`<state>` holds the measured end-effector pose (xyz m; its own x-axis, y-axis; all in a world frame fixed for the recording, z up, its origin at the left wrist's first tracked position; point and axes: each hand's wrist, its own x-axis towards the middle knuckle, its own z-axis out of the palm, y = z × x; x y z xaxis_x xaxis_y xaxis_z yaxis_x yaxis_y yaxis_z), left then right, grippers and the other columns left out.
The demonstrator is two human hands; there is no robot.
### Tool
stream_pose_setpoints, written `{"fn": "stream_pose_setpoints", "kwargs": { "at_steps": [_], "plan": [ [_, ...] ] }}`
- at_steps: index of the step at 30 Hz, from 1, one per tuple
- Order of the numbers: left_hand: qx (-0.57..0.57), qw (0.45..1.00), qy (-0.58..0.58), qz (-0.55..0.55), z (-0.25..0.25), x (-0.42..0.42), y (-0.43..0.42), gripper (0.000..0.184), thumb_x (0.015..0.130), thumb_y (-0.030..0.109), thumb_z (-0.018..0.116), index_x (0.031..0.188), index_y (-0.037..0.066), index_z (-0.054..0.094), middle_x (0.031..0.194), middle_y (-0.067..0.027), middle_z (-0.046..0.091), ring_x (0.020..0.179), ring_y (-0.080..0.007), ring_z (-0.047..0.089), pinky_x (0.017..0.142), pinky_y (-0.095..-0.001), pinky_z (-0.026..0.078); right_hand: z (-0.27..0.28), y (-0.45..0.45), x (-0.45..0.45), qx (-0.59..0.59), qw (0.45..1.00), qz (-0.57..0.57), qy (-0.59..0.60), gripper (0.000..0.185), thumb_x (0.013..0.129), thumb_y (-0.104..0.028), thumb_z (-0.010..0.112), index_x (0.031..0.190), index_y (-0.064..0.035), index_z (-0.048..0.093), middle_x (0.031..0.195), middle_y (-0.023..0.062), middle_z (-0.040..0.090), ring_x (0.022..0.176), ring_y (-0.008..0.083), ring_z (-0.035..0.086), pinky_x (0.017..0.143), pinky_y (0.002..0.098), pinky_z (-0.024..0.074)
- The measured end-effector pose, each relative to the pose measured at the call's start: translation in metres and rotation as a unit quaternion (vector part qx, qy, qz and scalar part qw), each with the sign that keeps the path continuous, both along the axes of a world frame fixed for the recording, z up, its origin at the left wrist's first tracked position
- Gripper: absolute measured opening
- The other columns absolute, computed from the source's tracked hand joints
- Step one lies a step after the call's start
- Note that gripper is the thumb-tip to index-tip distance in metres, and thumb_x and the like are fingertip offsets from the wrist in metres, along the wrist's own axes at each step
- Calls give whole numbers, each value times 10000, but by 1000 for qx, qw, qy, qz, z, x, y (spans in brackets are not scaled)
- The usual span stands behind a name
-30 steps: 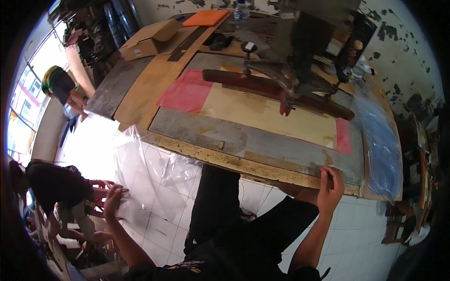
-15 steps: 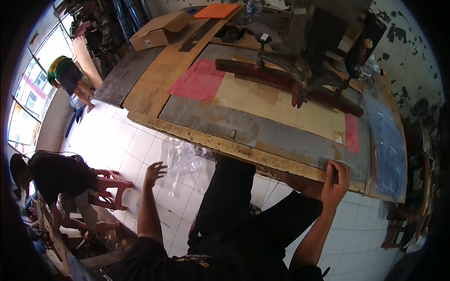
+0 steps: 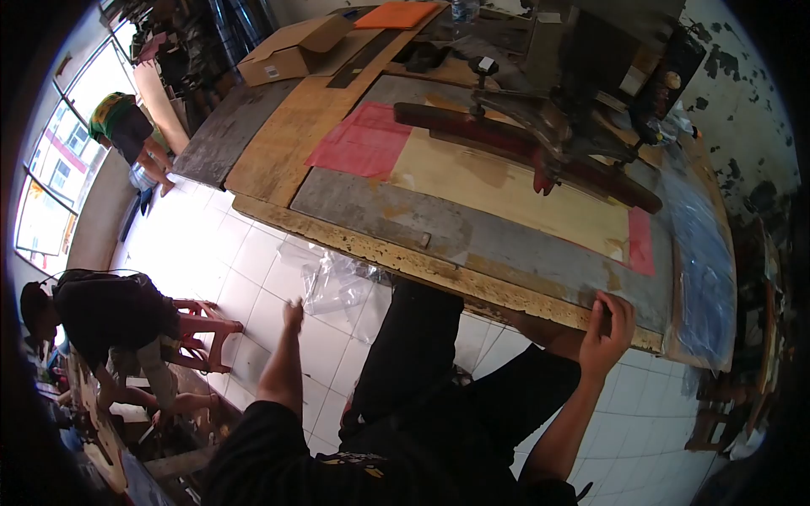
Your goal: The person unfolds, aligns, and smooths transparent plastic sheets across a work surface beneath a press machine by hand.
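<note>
My right hand (image 3: 607,331) rests at the front edge of the worktable (image 3: 363,246), its fingertips touching the rim and grey top. Its fingers are loosely bent, with nothing visible between them and the thumb. Away from the table, my left hand (image 3: 293,314) hangs over the tiled floor, small and turned so its fingers are unclear; no held thing shows. On the tabletop before me lies a long pale yellow sheet (image 3: 506,192) with pink pieces (image 3: 363,143) at its ends. A heavy press with a dark red bar (image 3: 472,131) stands over the sheet and hides part of it.
A cardboard box (image 3: 291,51) and an orange sheet (image 3: 401,15) sit at the table's far left. Clear plastic film (image 3: 704,270) covers the right end. More plastic (image 3: 333,282) lies on the floor. One person bends beside a red stool (image 3: 207,333); another stoops by the window.
My left hand has shifted slightly right and down, its spread fingers no longer distinct. The right hand stays at the table edge. The view has shifted a little.
</note>
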<state>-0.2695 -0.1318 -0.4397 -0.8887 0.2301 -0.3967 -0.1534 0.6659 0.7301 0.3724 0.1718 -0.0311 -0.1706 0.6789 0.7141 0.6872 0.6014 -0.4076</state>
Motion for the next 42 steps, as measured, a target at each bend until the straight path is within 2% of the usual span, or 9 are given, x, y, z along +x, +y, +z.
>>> {"fn": "stream_pose_setpoints", "kwargs": {
  "at_steps": [2,5,6,14,16,25,28,34,42],
  "plan": [
    [-247,948,45,-196,-57,38,-46,773,1041,589,567,1412,-90,579,1092,-305,747,1028,-495,702,898,-565,548,-2,0,-1,-1,1000,1,4,115,971,-46,719,1084,-48,738,1076,99,726,1012,314,668,899,438,513],
    [-349,896,-177,-212,-73,132,-90,600,997,622,635,1004,33,750,751,-132,685,687,-296,678,632,-468,563,0,-1,-2,-1,1000,-4,5,106,971,-47,721,1075,-47,740,1065,97,726,1007,311,666,897,438,512],
    [-302,803,21,-513,-84,161,-114,561,1110,481,457,1114,5,754,991,-227,768,875,-447,727,799,-569,559,1,-1,-3,-1,1000,-7,4,100,971,-45,721,1069,-47,740,1057,96,726,1002,309,665,898,437,512],
    [-206,955,-101,-186,-81,196,-95,841,975,442,725,1456,-189,448,1335,-374,646,1293,-454,628,1054,-496,524,3,-10,-1,-31,993,-36,-107,426,1047,-237,636,1437,-70,594,1425,155,622,1353,368,554,1151,505,378],
    [-154,965,0,-211,-34,165,-54,868,1012,455,681,1527,-163,354,1341,-374,636,1295,-481,607,1075,-517,506,11,-19,7,-147,972,1,-185,717,1080,-434,515,1648,-42,322,1659,184,431,1565,377,358,1293,549,168],
    [289,843,450,-60,308,188,153,778,1136,356,457,1687,-17,54,1756,-252,94,1636,-399,95,1317,-521,90,-15,-53,-6,-67,972,-38,-222,885,1060,-524,509,1669,30,186,1603,255,476,1541,414,380,1275,586,146],
    [299,757,561,-151,348,230,171,809,1111,454,457,1684,2,107,1744,-269,136,1622,-438,141,1290,-612,123,-11,-61,-13,-50,998,44,-12,896,1036,-518,560,1670,9,206,1620,267,447,1554,421,343,1259,606,153],
    [359,565,652,-356,372,315,196,708,971,562,640,1489,87,554,1609,-280,446,1557,-453,333,1252,-666,209,-8,-57,-26,-92,977,22,-193,770,1019,-525,591,1604,-50,428,1642,251,427,1561,416,345,1271,598,132],
    [236,631,421,-608,388,341,222,864,881,575,781,1549,108,497,1558,-204,554,1462,-414,504,1231,-660,280,-19,-31,18,-22,989,9,-145,833,1005,-603,596,1631,-93,391,1664,178,436,1546,444,367,1269,603,140]
  ]
}}
